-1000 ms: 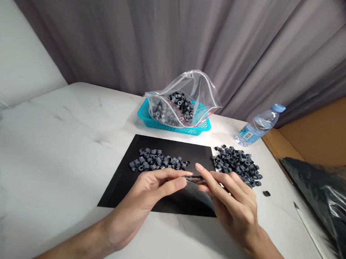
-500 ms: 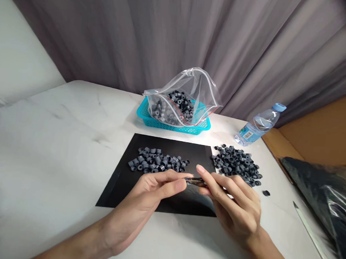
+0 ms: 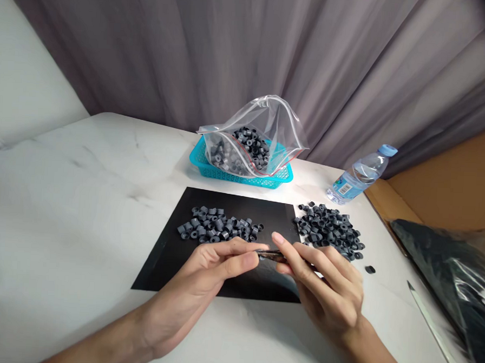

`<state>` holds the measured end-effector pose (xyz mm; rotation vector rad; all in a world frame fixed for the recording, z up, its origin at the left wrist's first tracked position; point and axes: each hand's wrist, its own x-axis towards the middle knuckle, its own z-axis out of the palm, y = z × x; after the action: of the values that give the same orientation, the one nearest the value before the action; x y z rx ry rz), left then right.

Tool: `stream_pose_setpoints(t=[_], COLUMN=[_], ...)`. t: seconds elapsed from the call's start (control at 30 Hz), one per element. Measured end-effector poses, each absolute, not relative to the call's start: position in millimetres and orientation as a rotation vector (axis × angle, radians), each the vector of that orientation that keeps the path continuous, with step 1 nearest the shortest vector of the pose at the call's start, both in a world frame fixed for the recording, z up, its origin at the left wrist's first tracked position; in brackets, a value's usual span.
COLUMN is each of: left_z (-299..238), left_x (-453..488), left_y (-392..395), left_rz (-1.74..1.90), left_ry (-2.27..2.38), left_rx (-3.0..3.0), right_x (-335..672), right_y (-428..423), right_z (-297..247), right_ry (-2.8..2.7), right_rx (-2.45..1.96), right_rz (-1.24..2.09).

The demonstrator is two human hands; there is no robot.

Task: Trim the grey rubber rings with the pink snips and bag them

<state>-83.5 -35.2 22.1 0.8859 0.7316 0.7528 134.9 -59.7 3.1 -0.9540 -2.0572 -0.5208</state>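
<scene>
Left hand [image 3: 199, 279], right hand [image 3: 328, 291] pinch dark piece [image 3: 269, 254] between them, over mat [image 3: 169, 259]

Non-work stuff on my white marble table [image 3: 62, 204]: 1 teal basket [image 3: 210, 171] at the back centre, 1 clear zip bag [image 3: 270, 118] sitting in it, mouth open, part-filled with grey rings [image 3: 250, 144]. 1 water bottle [image 3: 359, 177] to the right of the basket, tilted, blue cap on. Grey curtain [image 3: 233, 51] behind. Far right: brown cardboard [image 3: 449, 181], shiny black plastic bag [image 3: 445, 257], 1 thin pale blade [image 3: 430, 327] just beside the bag
</scene>
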Motion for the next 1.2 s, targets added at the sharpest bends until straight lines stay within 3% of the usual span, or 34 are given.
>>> stream_pose_setpoints(t=[0.73,0.93,1.13,1.2], left_z=[19.1,25.2,91.1,111.5], left_x=[-84.7,-88.6,-78.9,-72.0], left_y=[-33.6,-23.3,18.1,39.7], left_rz=[0.756,0.974,1.407,1.348], left_ry=[0.883,1.001,0.961,1.034], left_rx=[1.05,1.663,2.513,2.857], right_x=[149.9,153.5,149.2,148.9], right_y=[-46.4,-35.4,-22.1,-19.0], right_z=[8.8,3.3,-12.4,-17.3], right_ry=[-1.866,-1.901,-1.973,-2.009], right_rx=[-1.006,-1.099,-1.252,-1.31], right_rz=[-0.316,-0.346,-0.354,-0.374])
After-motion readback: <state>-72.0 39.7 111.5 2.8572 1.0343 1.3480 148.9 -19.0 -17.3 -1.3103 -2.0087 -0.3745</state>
